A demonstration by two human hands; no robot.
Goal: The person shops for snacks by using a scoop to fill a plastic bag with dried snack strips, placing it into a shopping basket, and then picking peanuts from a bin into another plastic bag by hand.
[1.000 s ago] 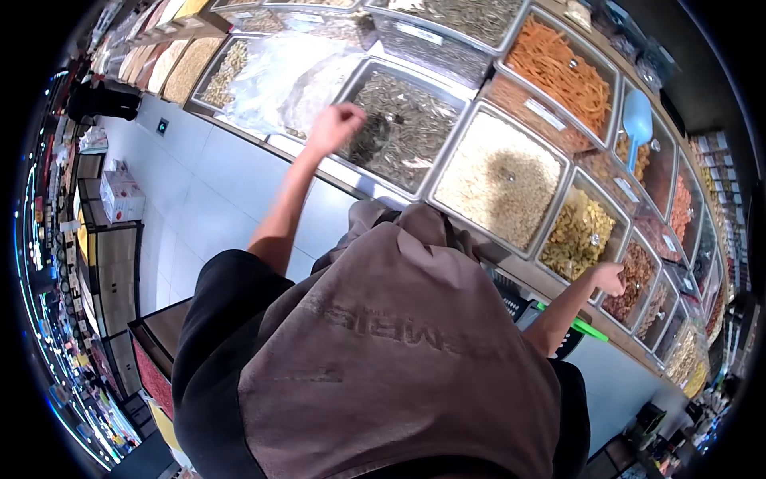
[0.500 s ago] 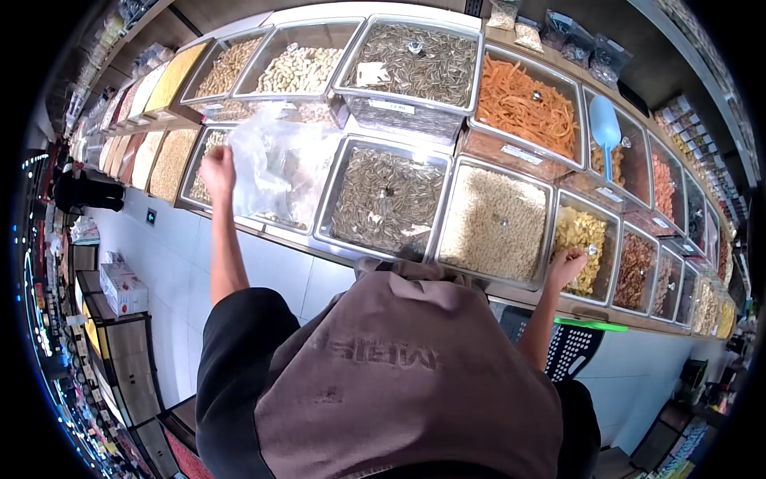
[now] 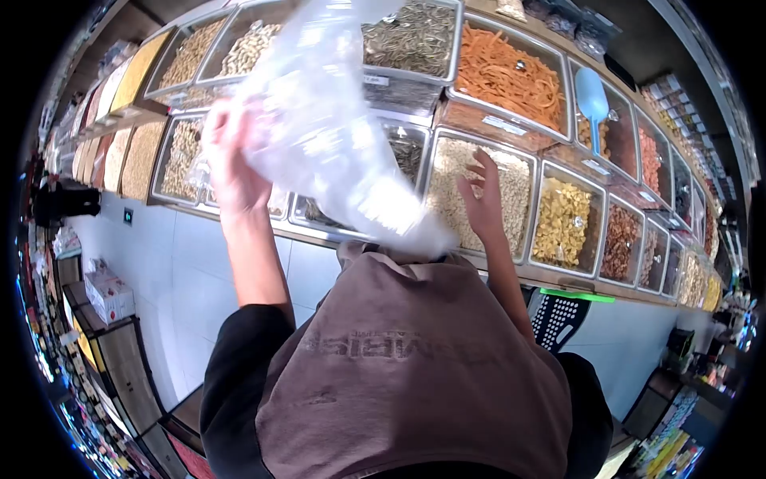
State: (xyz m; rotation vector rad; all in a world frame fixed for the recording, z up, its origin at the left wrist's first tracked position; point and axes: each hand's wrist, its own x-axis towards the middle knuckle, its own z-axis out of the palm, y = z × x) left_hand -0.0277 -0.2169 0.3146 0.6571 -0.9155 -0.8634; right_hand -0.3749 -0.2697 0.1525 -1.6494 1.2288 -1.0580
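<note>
A clear plastic bag (image 3: 319, 120), blurred by motion, hangs in the air over the seed bins and down to the shirt front. My left hand (image 3: 235, 156) is at the bag's left edge, its fingers bent and partly behind the film. My right hand (image 3: 483, 195) has its fingers apart and holds nothing, above the bin of pale grains (image 3: 455, 172). To its right is a bin of yellow chips (image 3: 562, 222). Behind the bag, the bin of dark striped seeds (image 3: 407, 152) is partly hidden.
A blue scoop (image 3: 591, 97) stands upright by the upper bins, right of the orange strips (image 3: 507, 76). A black basket (image 3: 556, 318) with a green handle is below the counter. At the far left a person in black (image 3: 68, 203) stands in the aisle.
The bag has risen from the bins and swung across toward the right. My left hand has come to its edge. My right hand has moved left from the yellow chips, its fingers now spread.
</note>
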